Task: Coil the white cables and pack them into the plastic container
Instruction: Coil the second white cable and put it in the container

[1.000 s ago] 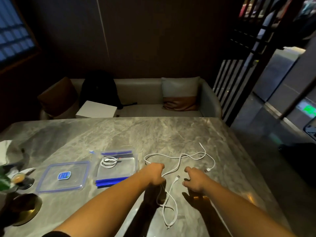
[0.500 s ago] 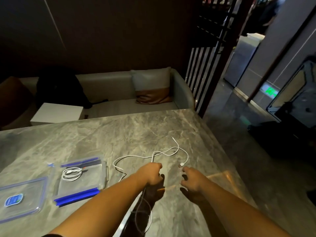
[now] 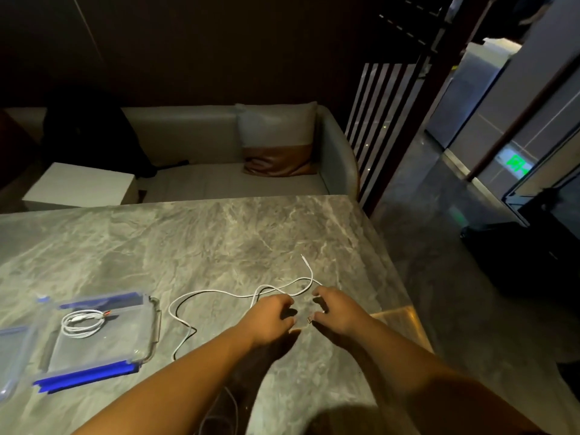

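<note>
A loose white cable (image 3: 219, 293) sprawls over the marble table, looping left of my hands and trailing off toward the near edge. My left hand (image 3: 270, 315) has its fingers curled round a stretch of that cable. My right hand (image 3: 335, 309) pinches the cable's plug end between thumb and finger, close beside the left hand. A clear plastic container (image 3: 150, 334) with blue clips stands at the left, and a coiled white cable (image 3: 83, 323) lies inside it.
The container's clear lid (image 3: 12, 359) lies at the far left edge of the view. The table's right edge (image 3: 395, 277) drops to the floor just beyond my right hand. A sofa with a cushion (image 3: 279, 142) and a white box (image 3: 81, 183) stands behind the table.
My view has swung right and nearer. The right hand has taken the plug end and both hands have come closer together; the left still grips the cable.
</note>
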A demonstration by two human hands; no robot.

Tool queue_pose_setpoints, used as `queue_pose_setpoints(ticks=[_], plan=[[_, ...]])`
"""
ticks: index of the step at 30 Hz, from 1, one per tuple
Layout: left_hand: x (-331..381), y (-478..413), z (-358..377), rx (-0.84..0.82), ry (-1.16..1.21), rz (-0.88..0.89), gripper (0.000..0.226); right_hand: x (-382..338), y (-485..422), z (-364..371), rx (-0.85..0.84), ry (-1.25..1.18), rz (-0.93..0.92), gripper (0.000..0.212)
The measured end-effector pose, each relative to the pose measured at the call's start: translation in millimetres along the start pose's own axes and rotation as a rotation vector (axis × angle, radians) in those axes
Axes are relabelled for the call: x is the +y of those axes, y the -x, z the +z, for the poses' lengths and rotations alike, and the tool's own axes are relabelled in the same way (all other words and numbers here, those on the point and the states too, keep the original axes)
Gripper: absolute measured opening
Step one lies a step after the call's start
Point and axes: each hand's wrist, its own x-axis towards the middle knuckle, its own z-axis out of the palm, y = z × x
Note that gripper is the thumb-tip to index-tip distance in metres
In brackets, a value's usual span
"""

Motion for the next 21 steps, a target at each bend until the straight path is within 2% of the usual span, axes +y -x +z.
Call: queue_pose_setpoints(ticks=[5,12,17,21], plan=[[-5.0,-16.8,1.6,0.081,0.103,-0.019,0.035,7.0,-38.8,-15.3,-0.033,0.072,-0.133,0.045],[-15.4,-46.5,7.0,0.107,0.198,-0.102,0.032,20.1,-80.7,-22.4,-0.096,0.15,-0.266,0.034],[-22.6,-61.7,14.7,0.126,0.198,-0.156,0.028,28.8,-94.8,-18.6,-0.115,0.185,-0.291,0.026],[-22.6,-71.3,20.9,0.167,0.189,-0.185,0.029,31.0,-98.5,-14.2,-0.064,0.166,-0.285,0.021]])
